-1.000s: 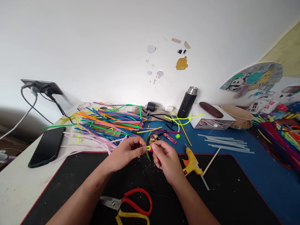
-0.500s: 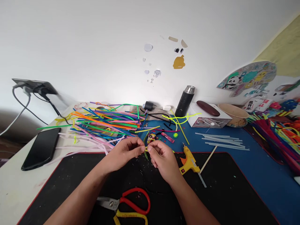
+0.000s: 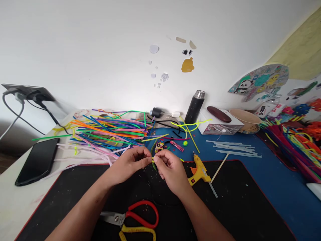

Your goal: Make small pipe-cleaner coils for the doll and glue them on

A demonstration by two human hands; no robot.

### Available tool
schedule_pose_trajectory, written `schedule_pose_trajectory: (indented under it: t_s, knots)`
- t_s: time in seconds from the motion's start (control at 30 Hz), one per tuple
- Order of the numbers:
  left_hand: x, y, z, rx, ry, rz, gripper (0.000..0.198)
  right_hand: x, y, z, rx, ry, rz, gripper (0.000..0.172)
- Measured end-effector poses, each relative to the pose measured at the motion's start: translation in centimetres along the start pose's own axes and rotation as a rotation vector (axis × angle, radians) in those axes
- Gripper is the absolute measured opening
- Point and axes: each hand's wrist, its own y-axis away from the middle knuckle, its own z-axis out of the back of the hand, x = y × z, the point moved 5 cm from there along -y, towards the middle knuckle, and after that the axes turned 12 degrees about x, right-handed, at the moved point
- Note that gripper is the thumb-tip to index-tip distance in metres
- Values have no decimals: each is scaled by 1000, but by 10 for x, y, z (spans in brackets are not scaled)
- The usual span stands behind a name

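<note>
My left hand (image 3: 130, 163) and my right hand (image 3: 170, 170) meet over the far edge of the black mat (image 3: 238, 207). Both pinch a short yellow-green pipe cleaner piece (image 3: 152, 160) between fingertips; most of it is hidden by the fingers. Just beyond the hands lies a small multicoloured pipe cleaner figure (image 3: 159, 146). A big heap of coloured pipe cleaners (image 3: 107, 132) spreads to the far left of my left hand.
Red-handled scissors (image 3: 136, 217) lie near me on the mat, and a yellow glue gun (image 3: 198, 169) with glue sticks (image 3: 233, 147) is to the right. A phone (image 3: 36, 161) lies left. A black flask (image 3: 193, 107), box (image 3: 220, 125) and bowl (image 3: 245, 119) stand behind.
Both hands stay pinched together on the yellow-green piece, with the fingers working it slightly. The view has swung a little, so everything sits further left and lower in frame.
</note>
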Motion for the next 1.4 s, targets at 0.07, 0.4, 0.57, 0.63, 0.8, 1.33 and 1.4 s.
schedule_pose_trajectory:
  t_s: [0.07, 0.4, 0.57, 0.63, 0.8, 1.33, 1.4]
  knots:
    - [-1, 0, 1, -18, 11, 6, 28, 1, -1, 2, -10, -8, 18, 31]
    - [18, -3, 25, -373, 341, -43, 37, 18, 7, 31, -287, -134, 111, 39]
    - [17, -1, 27, -398, 448, -67, 37, 38, 25, 61, -258, 96, 57, 39]
    - [17, -1, 26, -404, 504, -68, 37, 43, 31, 77, -262, 170, 8, 39]
    - [17, -1, 32, -464, 735, -120, 32, 53, 37, 105, -267, 361, -63, 36]
    - [11, 7, 54, -578, 944, -238, 28, 46, -19, 36, 44, 1229, -161, 14]
    - [11, 5, 49, -567, 923, -227, 27, 41, -26, 53, -29, 1290, -230, 17]
